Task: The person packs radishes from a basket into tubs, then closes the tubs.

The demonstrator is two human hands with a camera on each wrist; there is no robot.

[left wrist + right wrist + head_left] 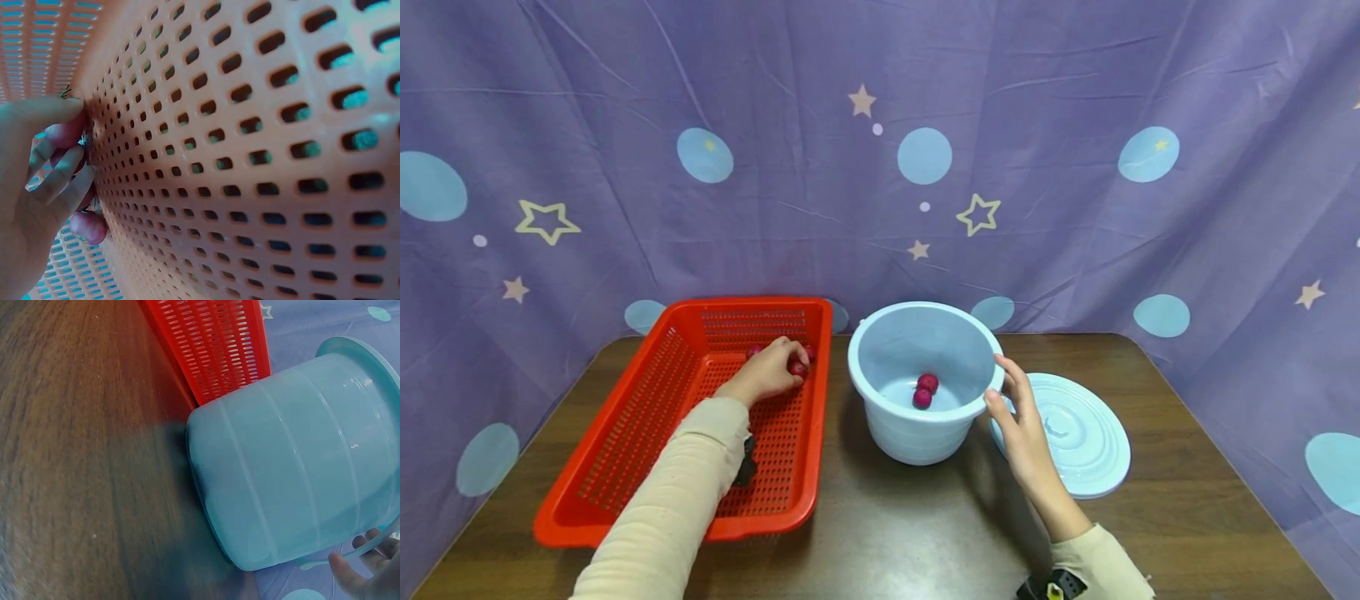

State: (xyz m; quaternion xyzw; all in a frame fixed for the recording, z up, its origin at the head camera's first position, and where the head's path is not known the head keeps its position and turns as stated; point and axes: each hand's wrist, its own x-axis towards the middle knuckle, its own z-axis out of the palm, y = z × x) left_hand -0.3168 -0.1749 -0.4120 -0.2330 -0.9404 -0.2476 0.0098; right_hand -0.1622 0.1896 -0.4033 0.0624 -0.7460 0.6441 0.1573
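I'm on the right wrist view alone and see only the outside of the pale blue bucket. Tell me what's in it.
Observer: Two dark red round items lie on the floor of the bucket.
Operator: Report on the left hand; my view lacks it.
Observer: It is inside the red basket, its fingers around at least one similar item.
Operator: Now tell me what lies to the right of the bucket as the head camera sees it.
Observer: A pale blue lid, on the table.
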